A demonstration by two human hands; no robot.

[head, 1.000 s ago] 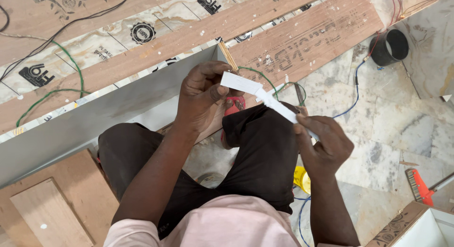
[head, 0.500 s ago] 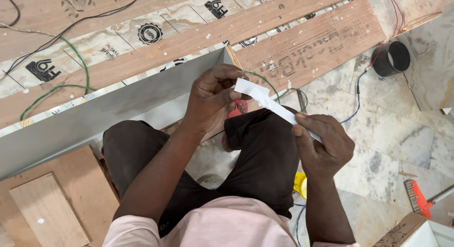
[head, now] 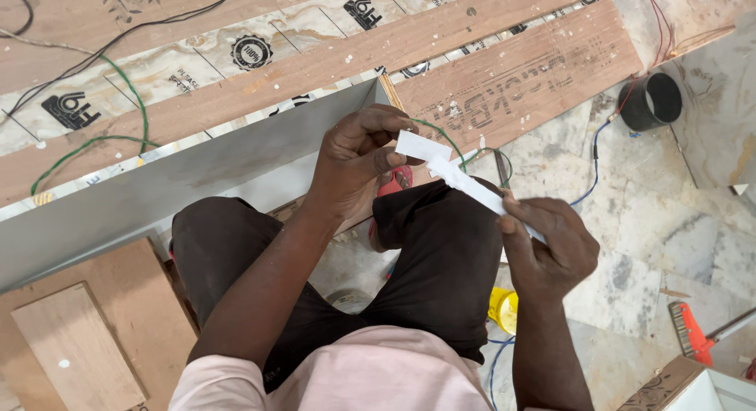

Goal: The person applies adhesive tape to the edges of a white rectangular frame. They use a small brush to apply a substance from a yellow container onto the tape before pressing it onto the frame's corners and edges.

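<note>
Both hands pinch one thin white strip (head: 461, 179), left hand (head: 358, 163) and right hand (head: 551, 249) at opposite ends; it looks light, bendy, best held end-on.

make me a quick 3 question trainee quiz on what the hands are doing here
1. True or false: both hands grip the white strip.
2. Which hand holds the strip's end nearer the grey panel? A left hand B right hand
3. What black round thing lies on the floor at upper right?

Key: 1 true. 2 A. 3 a short black pipe piece.
</note>
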